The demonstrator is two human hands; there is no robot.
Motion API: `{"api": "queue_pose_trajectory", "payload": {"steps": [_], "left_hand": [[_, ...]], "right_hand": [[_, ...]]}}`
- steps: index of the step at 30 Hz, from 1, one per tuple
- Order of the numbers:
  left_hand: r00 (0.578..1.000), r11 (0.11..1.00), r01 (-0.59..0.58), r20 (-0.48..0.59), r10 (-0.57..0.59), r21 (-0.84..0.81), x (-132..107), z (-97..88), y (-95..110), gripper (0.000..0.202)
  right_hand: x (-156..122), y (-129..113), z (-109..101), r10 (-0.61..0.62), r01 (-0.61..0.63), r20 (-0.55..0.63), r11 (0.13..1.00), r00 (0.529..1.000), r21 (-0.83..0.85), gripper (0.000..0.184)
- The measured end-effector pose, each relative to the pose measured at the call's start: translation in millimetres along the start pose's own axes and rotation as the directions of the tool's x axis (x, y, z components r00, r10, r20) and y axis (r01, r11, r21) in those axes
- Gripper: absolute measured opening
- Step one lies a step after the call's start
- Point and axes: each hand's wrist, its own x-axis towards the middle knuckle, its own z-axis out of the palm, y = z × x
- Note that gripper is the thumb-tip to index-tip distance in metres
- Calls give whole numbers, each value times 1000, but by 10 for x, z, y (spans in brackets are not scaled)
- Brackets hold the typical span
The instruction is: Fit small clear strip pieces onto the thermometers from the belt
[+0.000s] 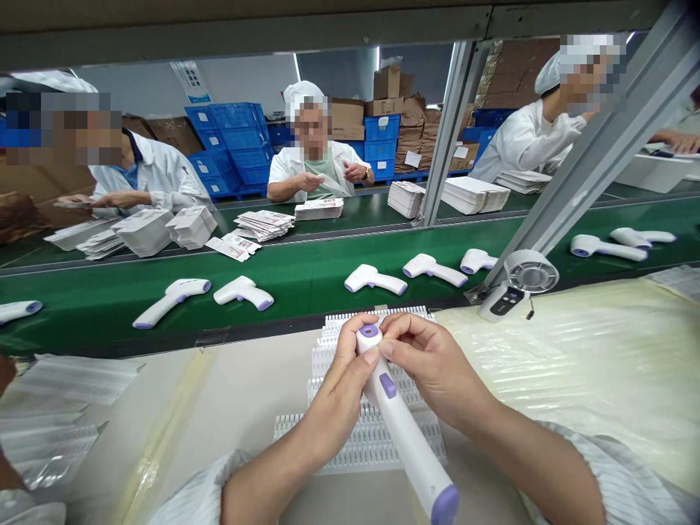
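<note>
Head view: L hand [339,394] wraps the barrel of a white IR thermometer [402,430], R hand [432,364] at its purple-capped end, fingertips [394,328] pinching there, both clamped on it. Thermometer's held tilted over stacked white plastic trays [372,445], not touching as far as I can tell. More thermometers [243,292] lie on the green conveyor belt [306,295] beyond. Step looks like hand-checking that end; next move calls for steady L grip while R works.
</note>
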Motion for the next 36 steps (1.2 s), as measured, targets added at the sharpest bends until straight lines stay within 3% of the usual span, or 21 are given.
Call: {"api": "queue_pose_trajectory", "payload": {"steps": [4,8,12,15,18,20,21,23,25,27,29,31,34,36], "left_hand": [[998,998,-32,59,36,-61,13,-34,-5,44],[991,990,-117,54,121,-80,37,-92,45,56],[951,970,-234,-193,243,72,78,-175,112,50],[892,952,-276,-334,304,129,169,-292,136,48],[869,922,-211,-369,329,326,399,-629,190,51],[869,846,-75,-382,316,528,614,-1040,272,55],[863,813,-16,-403,305,582,720,-1290,323,53],[832,769,60,-457,313,636,898,-1817,428,52],[813,729,134,-495,307,672,1008,-2286,504,59],[814,700,173,-501,294,692,1058,-2620,529,50],[828,687,168,-479,290,707,1072,-2805,507,26],[839,685,128,-446,311,717,1069,-2876,471,15],[823,686,38,-413,391,726,1055,-2861,473,21],[790,691,-22,-411,455,723,1038,-2785,526,21]], "right_hand": [[44,-71,-10,162,-155,-38,976,986,151,44],[-29,-127,-5,205,-202,-85,978,975,51,42],[-248,-120,93,281,-254,70,930,957,-264,51],[-239,-83,219,344,-281,141,897,928,-341,67],[122,-54,291,366,-295,167,893,915,-341,65],[526,-21,272,283,-203,118,870,952,-449,55],[747,12,244,206,-118,99,824,974,-554,50],[1168,114,175,36,88,133,577,990,-812,44],[1498,246,118,-37,157,158,461,987,-873,40],[1707,359,99,-71,202,189,403,979,-893,38],[1792,401,102,-94,242,223,349,970,-905,41],[1747,354,81,-122,271,244,304,962,-913,47],[1417,166,-93,-157,302,267,281,951,-911,41],[1047,29,-293,-126,263,233,362,964,-894,25]]}}
